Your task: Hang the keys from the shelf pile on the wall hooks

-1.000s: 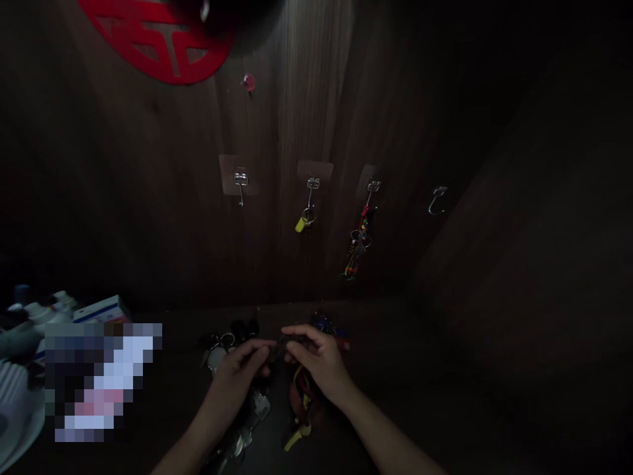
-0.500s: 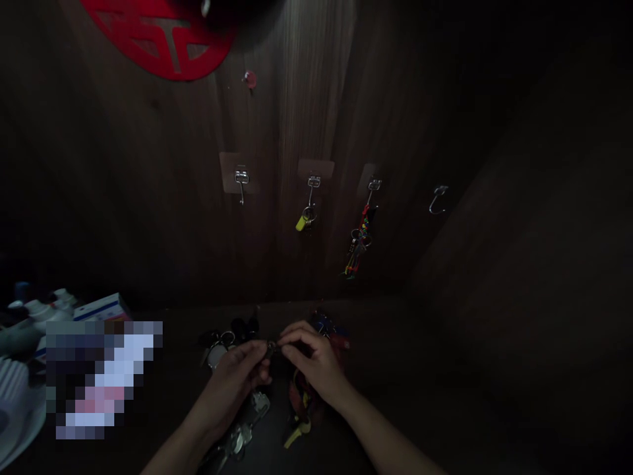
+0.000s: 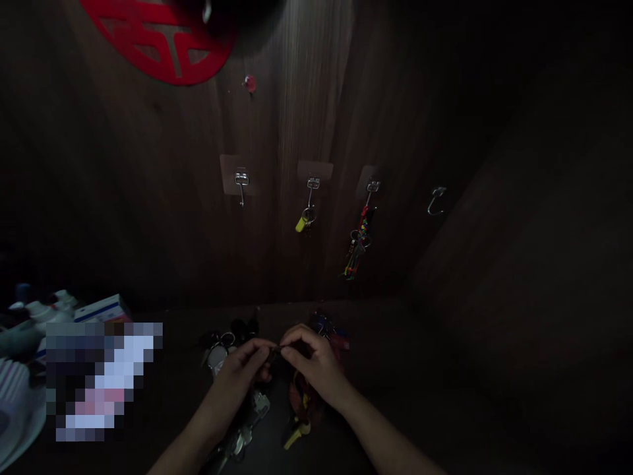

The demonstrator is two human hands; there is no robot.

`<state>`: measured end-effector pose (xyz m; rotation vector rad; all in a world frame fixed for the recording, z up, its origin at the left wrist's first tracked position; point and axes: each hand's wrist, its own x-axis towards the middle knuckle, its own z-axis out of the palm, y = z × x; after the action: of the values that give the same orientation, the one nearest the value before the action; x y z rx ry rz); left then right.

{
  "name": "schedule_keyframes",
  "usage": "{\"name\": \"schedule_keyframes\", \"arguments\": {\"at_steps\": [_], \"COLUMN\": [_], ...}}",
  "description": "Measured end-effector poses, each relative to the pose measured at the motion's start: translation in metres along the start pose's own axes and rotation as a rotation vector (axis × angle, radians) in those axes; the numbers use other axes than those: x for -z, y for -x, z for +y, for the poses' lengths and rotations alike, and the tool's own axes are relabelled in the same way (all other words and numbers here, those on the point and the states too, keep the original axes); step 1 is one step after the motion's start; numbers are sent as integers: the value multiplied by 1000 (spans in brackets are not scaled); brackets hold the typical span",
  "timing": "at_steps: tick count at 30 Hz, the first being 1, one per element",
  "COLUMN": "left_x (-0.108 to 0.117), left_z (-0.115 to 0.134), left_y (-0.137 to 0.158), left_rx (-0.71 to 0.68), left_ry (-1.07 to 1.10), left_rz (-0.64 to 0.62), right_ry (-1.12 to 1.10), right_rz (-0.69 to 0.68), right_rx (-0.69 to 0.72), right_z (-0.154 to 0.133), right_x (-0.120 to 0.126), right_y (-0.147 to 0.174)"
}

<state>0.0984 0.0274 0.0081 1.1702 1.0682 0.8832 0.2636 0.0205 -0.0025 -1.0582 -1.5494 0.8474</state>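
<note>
My left hand and my right hand meet low in the middle of the head view. Both sets of fingertips pinch a small dark ring-like metal piece; dim light hides its details. Below my left hand lies a chain of silver keys. A bunch with a yellow-headed key and red and yellow parts lies below my right hand. Behind my left hand is a key bunch with a round silver tag and dark fobs. Blue and red keys lie partly hidden behind my right hand.
Metal hooks line the dark wood wall: a bare left hook, one holding keys with a yellow tag, one holding a colourful beaded key bunch, and a bare right hook. Bottles and a box stand left.
My fingertips have drawn closer together around the small piece, and my left fingers have turned slightly over it. The keys on the surface and on the hooks stay where they were.
</note>
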Motion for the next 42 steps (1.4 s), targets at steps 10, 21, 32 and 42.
{"name": "schedule_keyframes", "arguments": {"at_steps": [10, 21, 32, 42], "left_x": [2, 9, 9, 12], "left_z": [-7, -24, -24, -24], "left_y": [0, -3, -4, -5], "left_rx": [-220, -497, -493, -509], "left_ry": [-269, -616, -617, -636], "left_rz": [128, -31, -11, -25], "right_ry": [101, 74, 129, 98], "right_rz": [202, 474, 491, 471], "right_rx": [-13, 241, 319, 268], "right_z": [-16, -84, -105, -81], "right_x": [24, 60, 75, 68], "right_y": [-14, -97, -160, -154]}}
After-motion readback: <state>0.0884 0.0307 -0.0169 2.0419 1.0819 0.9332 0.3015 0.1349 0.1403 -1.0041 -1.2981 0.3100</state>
